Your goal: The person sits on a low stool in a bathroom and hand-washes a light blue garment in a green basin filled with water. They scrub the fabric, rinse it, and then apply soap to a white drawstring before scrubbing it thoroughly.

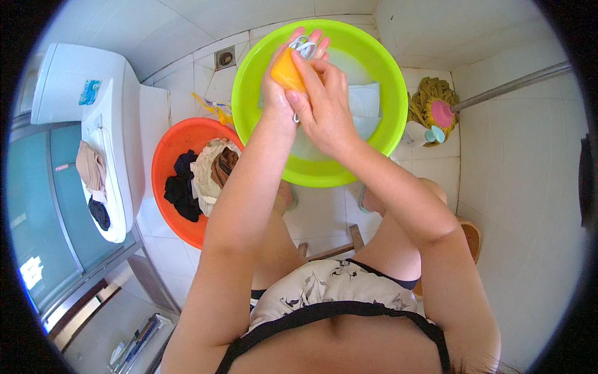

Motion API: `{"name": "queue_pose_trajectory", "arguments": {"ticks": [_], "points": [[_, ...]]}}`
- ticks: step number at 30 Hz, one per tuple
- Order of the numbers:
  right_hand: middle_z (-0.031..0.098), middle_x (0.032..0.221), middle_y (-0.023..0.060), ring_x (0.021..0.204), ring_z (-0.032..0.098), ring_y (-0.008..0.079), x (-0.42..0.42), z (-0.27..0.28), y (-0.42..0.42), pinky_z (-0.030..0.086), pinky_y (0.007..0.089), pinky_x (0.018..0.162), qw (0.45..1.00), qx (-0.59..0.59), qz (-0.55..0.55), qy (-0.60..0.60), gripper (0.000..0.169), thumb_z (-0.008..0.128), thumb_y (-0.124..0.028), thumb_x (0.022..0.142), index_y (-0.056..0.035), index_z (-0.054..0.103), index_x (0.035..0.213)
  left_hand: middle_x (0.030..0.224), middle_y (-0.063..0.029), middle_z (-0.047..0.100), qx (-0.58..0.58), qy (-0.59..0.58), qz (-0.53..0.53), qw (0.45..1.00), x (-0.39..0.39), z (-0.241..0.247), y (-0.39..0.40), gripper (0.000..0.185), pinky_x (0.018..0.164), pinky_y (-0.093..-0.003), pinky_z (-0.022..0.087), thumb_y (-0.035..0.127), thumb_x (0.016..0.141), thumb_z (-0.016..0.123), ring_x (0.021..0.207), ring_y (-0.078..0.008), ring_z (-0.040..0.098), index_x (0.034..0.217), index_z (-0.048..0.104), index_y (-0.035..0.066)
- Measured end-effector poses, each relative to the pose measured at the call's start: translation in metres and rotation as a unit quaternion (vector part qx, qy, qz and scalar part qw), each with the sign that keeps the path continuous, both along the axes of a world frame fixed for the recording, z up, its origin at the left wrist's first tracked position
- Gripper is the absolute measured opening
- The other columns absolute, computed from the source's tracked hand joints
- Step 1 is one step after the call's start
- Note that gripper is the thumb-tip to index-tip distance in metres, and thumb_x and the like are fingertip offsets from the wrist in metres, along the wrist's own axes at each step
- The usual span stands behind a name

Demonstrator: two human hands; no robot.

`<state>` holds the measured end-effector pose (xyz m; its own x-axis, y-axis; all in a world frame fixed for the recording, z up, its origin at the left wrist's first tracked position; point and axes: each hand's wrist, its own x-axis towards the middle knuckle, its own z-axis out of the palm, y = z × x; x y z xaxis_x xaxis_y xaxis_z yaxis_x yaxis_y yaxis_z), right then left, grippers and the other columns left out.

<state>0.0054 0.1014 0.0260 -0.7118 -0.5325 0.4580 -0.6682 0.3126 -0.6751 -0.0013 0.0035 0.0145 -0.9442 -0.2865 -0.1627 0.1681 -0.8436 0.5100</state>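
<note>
My left hand is palm up over the lime-green plastic basin, its fingertips pointing away from me. A looped white cord lies across its palm and fingers, and a small loop shows by the wrist. My right hand presses an orange bar of soap onto that palm and cord; its fingers partly cover the bar. Below the hands, the basin holds cloudy water and a folded pale cloth.
An orange-red basin of clothes stands at the left, beside a toilet with garments on its lid. A mop, a pump bottle and the tiled wall are at the right. A wooden stool is beneath me.
</note>
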Motion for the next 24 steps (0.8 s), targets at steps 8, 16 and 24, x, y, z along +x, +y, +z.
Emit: {"name": "queue_pose_trajectory", "arguments": {"ticks": [8, 16, 24], "points": [[0.044, 0.117, 0.0236, 0.103, 0.044, 0.0381, -0.021, -0.011, -0.003, 0.036, 0.0456, 0.090, 0.996, 0.029, -0.075, 0.038, 0.054, 0.058, -0.029, 0.081, -0.0117, 0.044, 0.131, 0.126, -0.0130, 0.050, 0.020, -0.082, 0.006, 0.996, 0.001, 0.011, 0.011, 0.043, 0.103, -0.0372, 0.033, 0.030, 0.095, 0.029, 0.120, -0.0261, 0.044, 0.126, 0.044, 0.005], [0.047, 0.113, 0.0232, 0.099, 0.048, 0.0365, -0.044, -0.004, 0.004, 0.040, 0.0441, 0.084, 0.970, 0.146, -0.148, 0.125, 0.056, 0.063, -0.032, 0.076, -0.0168, 0.047, 0.128, 0.116, -0.0063, 0.055, 0.066, -0.081, 0.015, 0.994, -0.002, -0.003, 0.014, 0.036, 0.096, -0.0365, 0.041, 0.031, 0.097, 0.032, 0.107, -0.0191, 0.053, 0.119, 0.048, 0.007], [0.049, 0.108, 0.0201, 0.098, 0.050, 0.0321, -0.063, -0.012, 0.031, 0.042, 0.0400, 0.082, 0.990, 0.001, -0.111, -0.082, 0.047, 0.055, -0.032, 0.086, -0.0077, 0.047, 0.126, 0.099, -0.0084, 0.056, 0.132, -0.139, 0.024, 0.981, -0.016, -0.017, 0.035, 0.025, 0.087, -0.0380, 0.047, 0.026, 0.096, 0.037, 0.092, -0.0221, 0.056, 0.100, 0.050, 0.004]]}}
